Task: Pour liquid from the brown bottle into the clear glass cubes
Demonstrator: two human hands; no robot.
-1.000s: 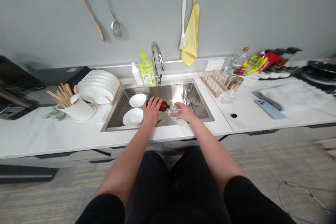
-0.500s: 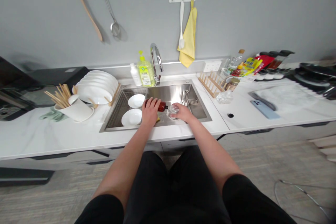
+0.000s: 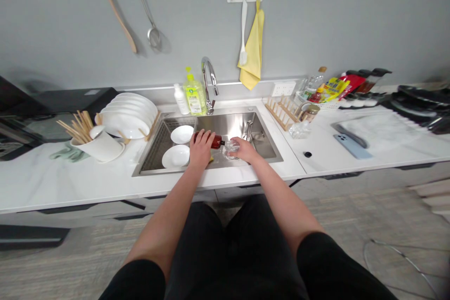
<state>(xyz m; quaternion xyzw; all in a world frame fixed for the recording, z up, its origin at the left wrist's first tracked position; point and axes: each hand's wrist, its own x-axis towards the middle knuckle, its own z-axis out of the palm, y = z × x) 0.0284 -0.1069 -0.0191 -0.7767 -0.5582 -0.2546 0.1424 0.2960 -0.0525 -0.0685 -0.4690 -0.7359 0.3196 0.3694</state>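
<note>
My left hand [image 3: 201, 149] is shut around a brown bottle [image 3: 214, 140] lying on its side over the stainless steel sink [image 3: 228, 126]. The bottle's neck points right, at a clear glass [image 3: 230, 148] held in my right hand [image 3: 245, 150]. Its mouth is close to the glass, though my fingers hide part of the glass. Left of my left hand, two small white plates [image 3: 182, 134] [image 3: 176, 156] rest in the sink on a wire rack. A yellow sponge [image 3: 211, 160] shows just under my left hand.
A chrome faucet [image 3: 210, 84] and a green-yellow soap pump bottle [image 3: 194, 96] stand behind the sink. Stacked white plates [image 3: 128, 115] and a white chopstick holder [image 3: 98, 145] are on the left; a wooden rack [image 3: 281, 113], jars and a phone [image 3: 349, 146] are on the right.
Both hands stay nearly in place with the bottle and glass. The view has shifted slightly, and the bottle's neck sits a little closer to the glass.
</note>
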